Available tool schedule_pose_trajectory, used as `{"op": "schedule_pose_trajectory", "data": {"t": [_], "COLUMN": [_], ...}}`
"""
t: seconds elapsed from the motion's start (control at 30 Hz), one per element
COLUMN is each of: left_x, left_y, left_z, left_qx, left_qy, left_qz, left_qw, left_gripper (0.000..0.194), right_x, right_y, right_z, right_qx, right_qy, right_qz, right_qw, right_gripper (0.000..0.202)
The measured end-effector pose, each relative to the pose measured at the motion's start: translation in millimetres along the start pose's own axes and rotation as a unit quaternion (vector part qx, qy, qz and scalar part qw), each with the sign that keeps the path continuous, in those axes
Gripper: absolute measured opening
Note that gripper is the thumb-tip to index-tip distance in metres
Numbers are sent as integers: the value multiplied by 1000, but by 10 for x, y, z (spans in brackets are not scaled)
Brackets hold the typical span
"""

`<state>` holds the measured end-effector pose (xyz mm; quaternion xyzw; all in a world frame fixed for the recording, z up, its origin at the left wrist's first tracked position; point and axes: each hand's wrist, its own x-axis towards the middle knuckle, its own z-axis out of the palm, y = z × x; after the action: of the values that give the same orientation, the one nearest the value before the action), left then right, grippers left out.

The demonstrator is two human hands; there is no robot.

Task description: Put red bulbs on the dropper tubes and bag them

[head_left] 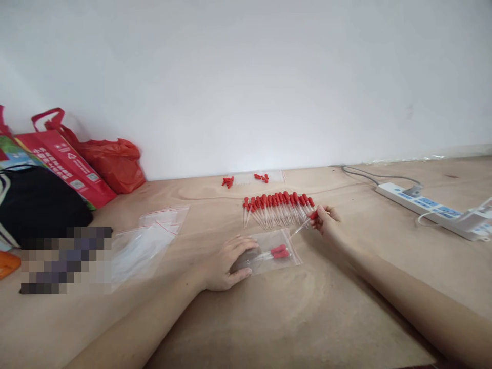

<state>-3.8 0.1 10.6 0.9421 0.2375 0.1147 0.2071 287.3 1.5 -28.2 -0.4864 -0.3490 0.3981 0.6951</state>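
My left hand [232, 259] lies with its fingers spread on a clear zip bag [265, 239]. Inside the bag are droppers [279, 251] with red rubber bulbs, their thin tubes pointing toward my left palm. My right hand [325, 220] pinches a single dropper [306, 224] by its red bulb. The tip of that dropper points down and left, close to the bag's right end; I cannot tell if it touches the bag. Just behind the bag, several more red-bulbed droppers [274, 205] lie side by side in a row.
Loose red bulbs [228, 182] and a clear bag [277, 175] lie near the wall. Stacked zip bags [148, 246] are at the left, with red carrier bags [115, 161] and a black bag [42, 205] beyond. A white power strip [432, 207] with cords stands at the right.
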Motion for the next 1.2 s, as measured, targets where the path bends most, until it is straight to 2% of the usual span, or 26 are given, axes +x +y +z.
{"op": "schedule_pose_trajectory", "data": {"t": [0.1, 0.27, 0.37, 0.43, 0.63, 0.9, 1.03, 1.1, 1.17, 1.2], "left_x": [-3, -13, -15, -14, -9, -10, -6, -5, -6, -6], "left_y": [3, 3, 1, -3, -3, 12, 10, 7, 5, 4], "left_z": [-2, -4, 1, 6, 7, 6, 5, 5, 5, 4], "left_qx": [-3, -6, -11, -12, -12, -7, -12, -13, -9, -7], "left_qy": [2, 1, 4, 4, 2, 5, 3, 2, 0, -3], "left_qz": [0, -7, -17, -19, -19, -26, -20, -15, -12, -13], "left_qw": [1000, 1000, 1000, 1000, 1000, 1000, 1000, 1000, 1000, 1000], "left_gripper": [48, 50, 51, 52, 53, 51, 49, 45, 41, 39], "right_x": [-138, -346, -392, -405, -413, -412, -397, -319, -151, -33], "right_y": [-13, -46, -69, -67, 25, 36, -14, -54, -103, -128], "right_z": [90, 190, 228, 254, 284, 291, 250, 200, 135, 99], "right_qx": [36, 29, -50, -94, -122, -177, -153, -181, -253, -293], "right_qy": [-25, -136, -214, -242, -285, -323, -368, -350, -284, -233], "right_qz": [49, 147, 128, 104, 99, 42, 84, 92, 36, -19], "right_qw": [998, 979, 967, 960, 946, 929, 913, 914, 924, 927], "right_gripper": [38, 37, 32, 30, 31, 29, 32, 31, 26, 21]}}
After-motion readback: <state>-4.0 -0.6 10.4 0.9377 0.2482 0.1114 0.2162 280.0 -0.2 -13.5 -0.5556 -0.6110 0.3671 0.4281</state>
